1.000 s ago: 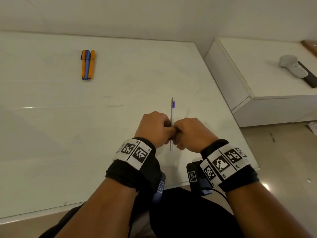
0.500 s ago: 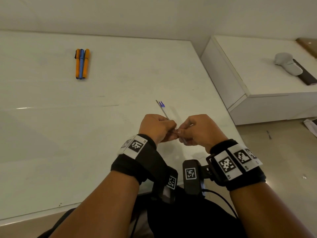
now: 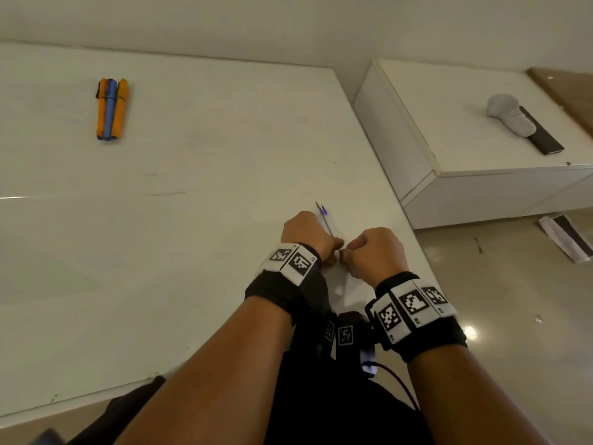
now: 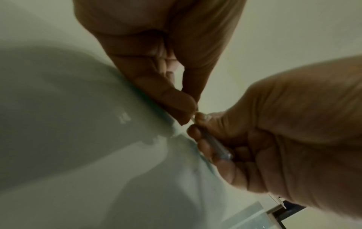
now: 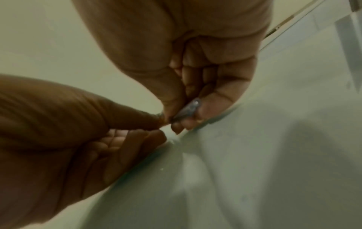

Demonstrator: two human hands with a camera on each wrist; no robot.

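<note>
Low over the white table (image 3: 192,149), near its right edge, both hands work together on a thin pen (image 3: 325,220). My left hand (image 3: 308,234) pinches the pen, whose dark and blue tips stick out beyond the knuckles, pointing away and to the left. My right hand (image 3: 373,252) curls its fingers round a clear plastic barrel (image 5: 187,110), which also shows as the barrel (image 4: 217,146) in the left wrist view. The left hand's thumb and forefinger (image 4: 186,106) meet the right hand's fingertips (image 4: 197,117) at the barrel's end. How the parts join is hidden.
Three markers (image 3: 111,109), two orange and one blue, lie side by side at the table's far left. A lower white cabinet (image 3: 426,149) stands to the right, with a grey controller (image 3: 510,118) and a dark flat device (image 3: 542,133) on it. Paper (image 3: 566,237) lies on the floor.
The pen pointed straight ahead between two pressed fists; now it tilts to the left and the hands have drawn slightly apart, meeting only at the fingertips.
</note>
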